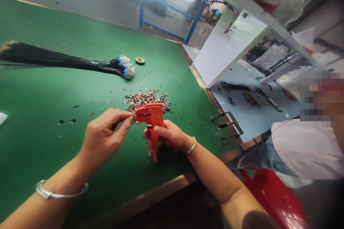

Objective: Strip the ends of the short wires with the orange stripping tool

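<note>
My right hand [169, 134] is wrapped round the handles of a red and orange wire stripper [156, 116], its jaws pointing left. At those jaws, the thumb and forefinger of my left hand [106, 130] pinch a thin dark wire [137, 115], only a short bit of which shows. Just behind the tool lies a pile of short copper and black wire scraps [142, 99]. Farther back, a long bundle of black wires [67, 60] with blue and silvery ends stretches out to the left.
A roll of tape [140, 61] lies by the bundle's end on the green tabletop [88, 86]. To the right are a white partition [228, 46], a metal clamp [228, 123] on the table edge and a red chair [274, 196]. A person [309, 146] sits beside a second table.
</note>
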`<state>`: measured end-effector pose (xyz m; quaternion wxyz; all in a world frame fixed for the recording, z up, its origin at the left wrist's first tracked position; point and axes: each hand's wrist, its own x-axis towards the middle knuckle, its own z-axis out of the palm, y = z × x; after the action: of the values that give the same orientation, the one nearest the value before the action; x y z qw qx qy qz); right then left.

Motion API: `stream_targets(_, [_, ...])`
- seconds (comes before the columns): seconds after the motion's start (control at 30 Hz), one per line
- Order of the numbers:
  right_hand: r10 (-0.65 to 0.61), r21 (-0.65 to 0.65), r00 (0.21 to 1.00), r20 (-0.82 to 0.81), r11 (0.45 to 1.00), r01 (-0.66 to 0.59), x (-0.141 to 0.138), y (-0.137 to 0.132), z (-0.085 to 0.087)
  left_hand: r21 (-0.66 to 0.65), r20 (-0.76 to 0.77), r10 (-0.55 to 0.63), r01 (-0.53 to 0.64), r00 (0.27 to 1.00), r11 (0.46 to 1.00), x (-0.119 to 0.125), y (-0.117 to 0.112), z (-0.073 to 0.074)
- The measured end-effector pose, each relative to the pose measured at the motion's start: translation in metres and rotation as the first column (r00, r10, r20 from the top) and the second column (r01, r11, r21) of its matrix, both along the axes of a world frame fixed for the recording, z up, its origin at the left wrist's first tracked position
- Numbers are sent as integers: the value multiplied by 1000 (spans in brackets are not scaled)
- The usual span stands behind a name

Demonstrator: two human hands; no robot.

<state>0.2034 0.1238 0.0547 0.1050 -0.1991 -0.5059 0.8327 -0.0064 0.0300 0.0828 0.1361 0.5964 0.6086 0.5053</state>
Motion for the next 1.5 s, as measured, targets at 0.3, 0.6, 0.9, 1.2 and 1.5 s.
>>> stream_targets(0.3, [3,35,1000,14,999,-4,0,2,0,41,-45,-20,22,999,999,-4,-1,1])
stream_targets(0.6, [-14,58,999,-32,998,16,-6,-3,-2,6,-33,-9,9,999,1000,-2,0,6])
stream_targets(0.9, [-138,6,990,-38,990,138,-10,-3,4,-157,2,90,-89,996,984,-15,8,-3])
stream_targets(1.2, [-169,-19,986,11,985,169,-12,-7,5,3,-3,20,-20,1000,1000,-7,5,-4])
stream_targets(1.5, [-159,-174,980,-120,975,137,-1,16,-2,-27,32,94,-93,995,995,-13,6,-2])
